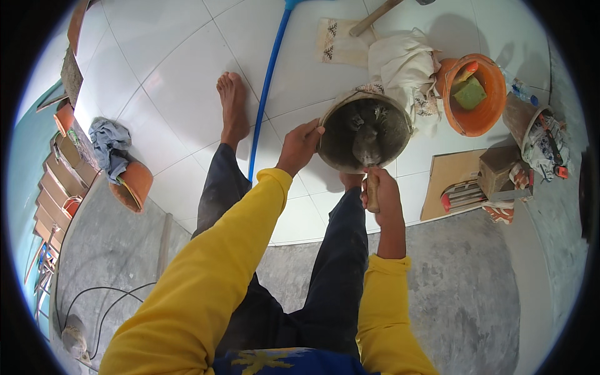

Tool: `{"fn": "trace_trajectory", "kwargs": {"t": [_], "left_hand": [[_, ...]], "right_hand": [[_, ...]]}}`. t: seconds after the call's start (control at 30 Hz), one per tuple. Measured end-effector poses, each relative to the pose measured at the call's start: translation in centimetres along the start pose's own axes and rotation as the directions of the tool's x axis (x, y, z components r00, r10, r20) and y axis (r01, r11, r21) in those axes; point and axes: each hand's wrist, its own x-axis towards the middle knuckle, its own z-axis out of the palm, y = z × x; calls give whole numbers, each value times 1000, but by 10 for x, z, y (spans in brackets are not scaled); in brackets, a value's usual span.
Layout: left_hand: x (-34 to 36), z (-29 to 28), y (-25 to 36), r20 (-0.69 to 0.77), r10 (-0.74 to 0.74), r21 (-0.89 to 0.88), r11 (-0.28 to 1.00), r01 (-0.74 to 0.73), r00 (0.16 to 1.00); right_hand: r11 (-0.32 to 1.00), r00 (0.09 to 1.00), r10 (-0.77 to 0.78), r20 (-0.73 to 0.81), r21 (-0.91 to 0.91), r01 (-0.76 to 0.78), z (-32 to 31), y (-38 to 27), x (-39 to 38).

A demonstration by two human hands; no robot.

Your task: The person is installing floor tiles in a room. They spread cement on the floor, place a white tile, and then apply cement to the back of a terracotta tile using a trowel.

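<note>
My left hand (299, 148) is closed on the left rim of a dark, cement-stained bucket (395, 128). The bucket's mouth is tilted toward me, and a small amount of grey, wet-looking material shows inside. In my right hand (386, 195) is the wooden handle of a trowel (367, 149), gripped at the bucket's near edge. The trowel's grey-coated blade reaches into the bucket. Just right of the bucket lies a crumpled white cloth (403, 65).
An orange bucket (494, 109) holding a green sponge stands at right, near a bag-filled container (520, 119). Cardboard (440, 184) lies below them. A blue pole (270, 78) crosses the white tiles. Another orange bucket (139, 184) and a blue-grey cloth (111, 149) sit at left, above black cable (106, 312).
</note>
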Motion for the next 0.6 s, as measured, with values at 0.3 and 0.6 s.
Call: {"fn": "trace_trajectory", "kwargs": {"t": [0.3,0.6], "left_hand": [[-4,6,9,-2,-16,-21,1000,16,1000],[-1,6,-2,-15,30,18,999,-30,999]], "right_hand": [[211,809,-583,72,-948,236,24,8,29],[26,862,-484,151,-982,187,30,12,30]]}}
